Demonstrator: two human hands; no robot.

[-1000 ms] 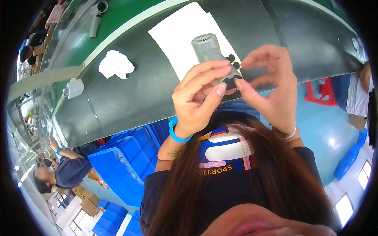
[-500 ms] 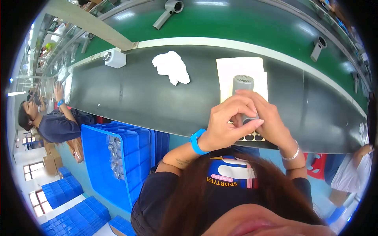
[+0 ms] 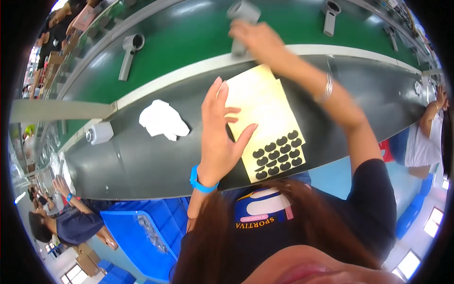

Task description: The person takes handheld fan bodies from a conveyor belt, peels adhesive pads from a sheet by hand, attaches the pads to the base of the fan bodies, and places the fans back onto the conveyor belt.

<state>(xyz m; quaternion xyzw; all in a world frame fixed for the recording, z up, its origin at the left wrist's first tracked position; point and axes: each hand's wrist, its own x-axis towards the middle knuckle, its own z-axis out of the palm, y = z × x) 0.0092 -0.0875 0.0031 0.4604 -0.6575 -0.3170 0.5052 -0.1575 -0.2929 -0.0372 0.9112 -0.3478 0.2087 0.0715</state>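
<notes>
My right hand (image 3: 264,43), blurred by motion, reaches over the green belt. Its fingers are at the neck of a grey hair-dryer-shaped unit (image 3: 243,10), which is smeared too; the hand partly hides it. My left hand (image 3: 218,135) hovers at the left edge of a pale yellow sticker sheet (image 3: 262,102), its fingers apart and nothing in them. Several round black stickers with a notch (image 3: 284,148) sit in rows on the sheet's near end. The sheet lies on the dark bench (image 3: 331,113).
Similar grey units (image 3: 126,61) lie along the green belt (image 3: 179,38). A white cloth (image 3: 163,120) and a small white bottle (image 3: 101,133) are on the bench to the left. Blue crates (image 3: 142,241) stand below its near edge. A co-worker (image 3: 75,227) is at far left, another person at right.
The grey unit has gone from between my hands over the sheet to the belt with my right hand. My left hand has come away and opened. The view has turned.
</notes>
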